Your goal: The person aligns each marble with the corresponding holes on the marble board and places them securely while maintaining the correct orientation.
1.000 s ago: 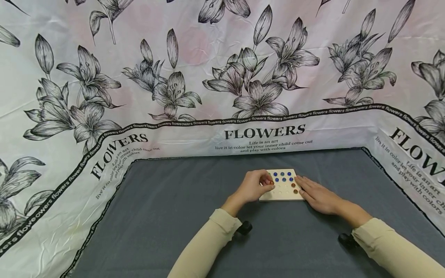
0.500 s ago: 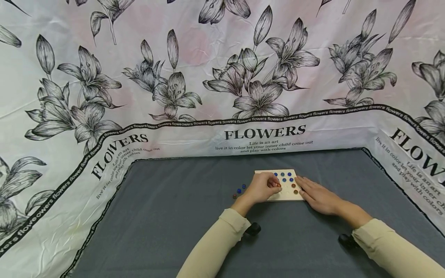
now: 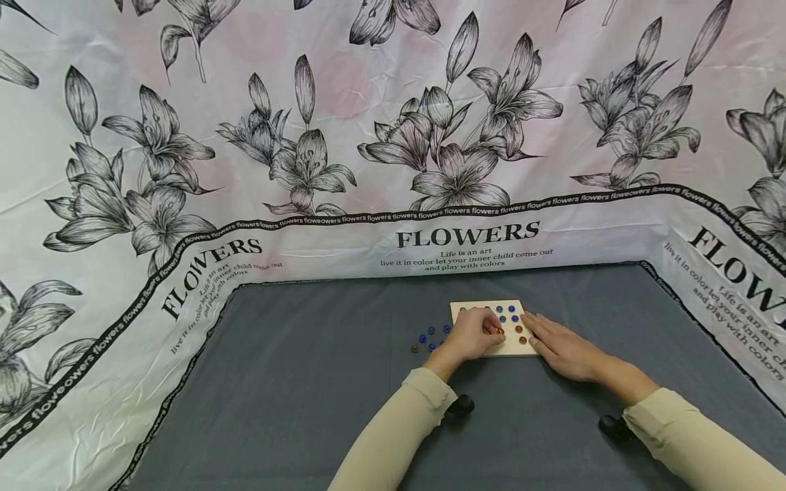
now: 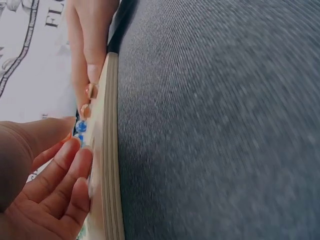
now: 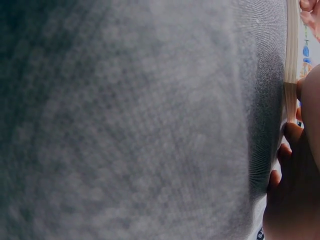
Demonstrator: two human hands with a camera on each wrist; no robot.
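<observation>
My left hand (image 3: 471, 333) pinches a small orange-amber marble (image 3: 501, 331) between thumb and fingertips, just over a pale wooden board (image 3: 511, 349). Blue marbles (image 3: 512, 309) sit in the board's back rows, and two amber marbles (image 3: 522, 339) lie along its right side. My right hand (image 3: 561, 346) rests with extended fingers on the board's right edge. From the left wrist, the pinched marble (image 4: 68, 136) is mostly covered by the fingers, beside the board's layered edge (image 4: 111, 150). Only part of the right hand (image 5: 295, 185) shows in the right wrist view, against the board.
Several loose blue marbles (image 3: 422, 338) and a brown one (image 3: 414, 348) lie on the dark grey cloth (image 3: 295, 382) left of the board. A white flower-print sheet (image 3: 331, 249) rises behind and at both sides.
My left hand has moved right across the board with the amber marble, uncovering the loose marbles and the board's left back corner. The right hand has stayed in place.
</observation>
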